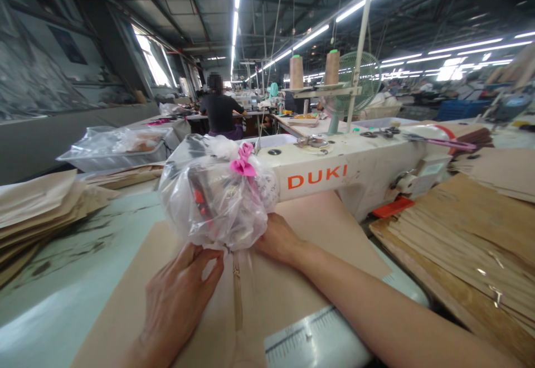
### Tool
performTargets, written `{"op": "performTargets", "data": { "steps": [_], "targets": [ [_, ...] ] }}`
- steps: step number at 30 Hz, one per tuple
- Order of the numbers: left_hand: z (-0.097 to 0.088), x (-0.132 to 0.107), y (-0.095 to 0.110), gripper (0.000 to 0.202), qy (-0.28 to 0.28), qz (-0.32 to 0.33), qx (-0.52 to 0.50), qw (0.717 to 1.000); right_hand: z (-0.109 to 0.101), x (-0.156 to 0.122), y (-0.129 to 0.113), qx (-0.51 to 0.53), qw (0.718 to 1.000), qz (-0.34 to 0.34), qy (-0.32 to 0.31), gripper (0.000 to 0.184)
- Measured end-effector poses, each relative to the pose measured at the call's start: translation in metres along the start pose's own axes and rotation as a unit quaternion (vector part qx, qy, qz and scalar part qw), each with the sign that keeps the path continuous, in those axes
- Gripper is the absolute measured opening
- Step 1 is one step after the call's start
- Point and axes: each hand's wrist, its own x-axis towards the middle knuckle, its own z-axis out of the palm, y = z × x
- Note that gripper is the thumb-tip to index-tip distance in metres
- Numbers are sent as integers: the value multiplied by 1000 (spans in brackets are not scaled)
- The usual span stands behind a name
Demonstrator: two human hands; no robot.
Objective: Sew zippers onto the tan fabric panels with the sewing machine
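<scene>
Station: a white DUKI sewing machine (pixel 334 175) on a pale green table (pixel 62 312). Its head end is wrapped in a clear plastic bag (pixel 213 201) tied with a pink ribbon (pixel 243 164).

Work piece: a tan panel (pixel 301 245) lies flat under the machine arm. A zipper tape (pixel 237 301) runs down its middle from the needle area towards the person.

Left hand (pixel 179 295): spread open and flat on the panel just left of the zipper tape. The fingertips reach the lower edge of the bag. It grasps nothing and only presses down.

Right hand (pixel 278 240): on the panel to the right of the tape, with its fingers tucked against the bag. It cannot be told whether they pinch anything.

Step in hand, as judged: the zipper tape is being lined up and held at the needle, with one hand on each side. The needle and foot are hidden by the bag.

Requirement for any further feed: even pressure from both hands, the tape kept straight, and fingertips kept clear of the covered needle.

Surroundings: stacks of tan pieces lie to the left (pixel 33 212) and right (pixel 460 245). Two thread cones (pixel 296 71) stand behind the machine, and a co-worker (pixel 220 112) sits further back.
</scene>
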Motion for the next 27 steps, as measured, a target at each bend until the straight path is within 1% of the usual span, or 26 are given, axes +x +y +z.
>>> {"op": "performTargets", "data": {
  "steps": [7, 15, 18, 22, 27],
  "targets": [
    [-2, 0, -1, 14, 17, 6, 4, 1000, 1, 0, 2, -3, 1000, -7, 4, 27],
    [-2, -1, 1, 11, -15, -13, 5, 1000, 3, 1, 3, -3, 1000, -7, 0, 25],
    [-2, -1, 0, 13, -15, -19, -1, 1000, 2, 0, 3, 0, 1000, -5, 1, 25],
    [-3, 0, -1, 17, -7, -11, 9, 1000, 1, -1, 2, 6, 1000, -5, 1, 25],
    [-3, 0, 2, 15, -11, -23, 10, 1000, 0, -1, 1, 11, 1000, -1, -4, 24]
  ]
}}
